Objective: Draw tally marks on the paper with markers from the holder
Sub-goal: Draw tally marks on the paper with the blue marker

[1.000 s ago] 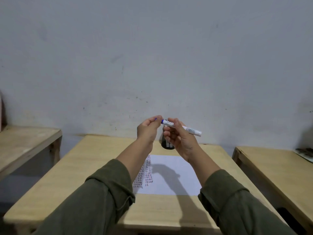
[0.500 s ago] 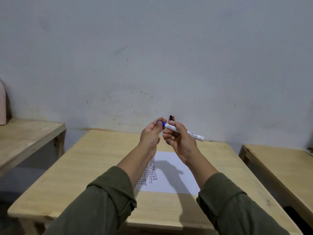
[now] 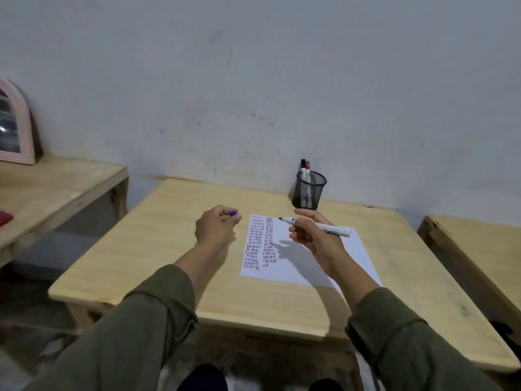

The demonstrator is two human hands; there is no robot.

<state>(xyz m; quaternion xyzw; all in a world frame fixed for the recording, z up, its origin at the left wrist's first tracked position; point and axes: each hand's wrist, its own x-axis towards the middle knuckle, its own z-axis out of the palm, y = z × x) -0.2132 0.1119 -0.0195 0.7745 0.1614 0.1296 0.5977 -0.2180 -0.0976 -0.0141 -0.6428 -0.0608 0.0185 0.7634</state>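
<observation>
Paper (image 3: 310,258) lies on wooden table (image 3: 169,249) by grey wall (image 3: 253,80); right hand (image 3: 315,235) grips marker (image 3: 321,225), left hand (image 3: 215,227) blue cap (image 3: 233,213).

A pale wooden table (image 3: 174,249) carries white paper (image 3: 304,258) and, behind it, a black mesh holder (image 3: 308,193).

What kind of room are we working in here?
Probably a plain classroom or study room: bare wooden desks stand in a row against a scuffed grey wall, with a mesh pen holder and a sheet of paper on the middle desk.
</observation>
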